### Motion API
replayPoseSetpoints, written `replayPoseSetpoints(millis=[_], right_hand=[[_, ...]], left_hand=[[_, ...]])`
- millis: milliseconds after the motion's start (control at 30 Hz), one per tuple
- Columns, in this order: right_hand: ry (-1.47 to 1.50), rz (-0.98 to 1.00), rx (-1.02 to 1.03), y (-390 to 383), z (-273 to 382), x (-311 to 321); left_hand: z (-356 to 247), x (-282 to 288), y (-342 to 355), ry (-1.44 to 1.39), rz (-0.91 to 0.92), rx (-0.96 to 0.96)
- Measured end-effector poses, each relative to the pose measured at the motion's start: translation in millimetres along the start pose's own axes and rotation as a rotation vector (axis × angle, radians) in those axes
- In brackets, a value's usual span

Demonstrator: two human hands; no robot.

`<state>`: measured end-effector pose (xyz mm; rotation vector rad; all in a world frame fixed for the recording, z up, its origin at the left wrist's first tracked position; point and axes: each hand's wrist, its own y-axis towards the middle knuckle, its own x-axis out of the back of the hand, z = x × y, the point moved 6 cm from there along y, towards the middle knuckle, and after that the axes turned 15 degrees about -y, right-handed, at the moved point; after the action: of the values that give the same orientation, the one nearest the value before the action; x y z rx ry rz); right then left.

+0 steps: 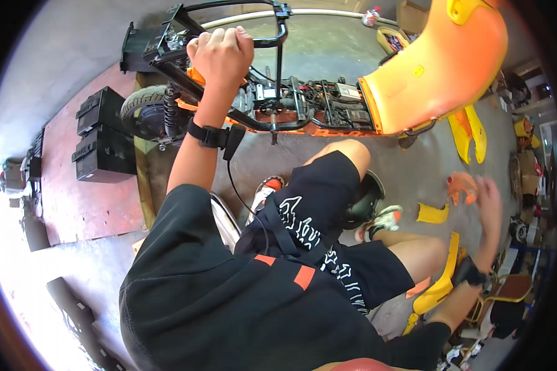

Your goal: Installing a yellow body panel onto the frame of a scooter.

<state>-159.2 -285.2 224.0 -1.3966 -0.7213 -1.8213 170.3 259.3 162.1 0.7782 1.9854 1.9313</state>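
Note:
My left hand [220, 55] is closed on a black tubular frame [267, 41] of a partly stripped scooter, whose wiring and components [322, 99] are exposed above an orange base. A large orange-yellow body panel [427, 80] rises at its right end, and the rear-view wheel [139, 117] shows at the left. Out to the right, my right hand [486, 195] has loosely extended fingers beside a small orange plastic piece [458, 188]; I cannot tell whether they touch.
Black cases [105, 161] stand on a reddish board [71, 216] at left. Yellow panels [467, 133] and a curved yellow piece [433, 213] lie on the floor at right. A dark rounded object [359, 207] sits by my legs. Cluttered shelves and boxes [529, 173] line the right side.

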Motion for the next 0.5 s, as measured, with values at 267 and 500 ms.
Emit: replayPoseSetpoints(millis=[267, 500], right_hand=[[-0.164, 0.333, 0.186, -21.1, 48.8, -316.9], [-0.24, 0.695, 0.187, -54.2, 15.4, -394.4]], left_hand=[[-11.4, -4.2, 2.6, 0.046, 0.163, -0.004], [9.9, 5.2, -9.1, 0.138, 0.15, -0.005]])
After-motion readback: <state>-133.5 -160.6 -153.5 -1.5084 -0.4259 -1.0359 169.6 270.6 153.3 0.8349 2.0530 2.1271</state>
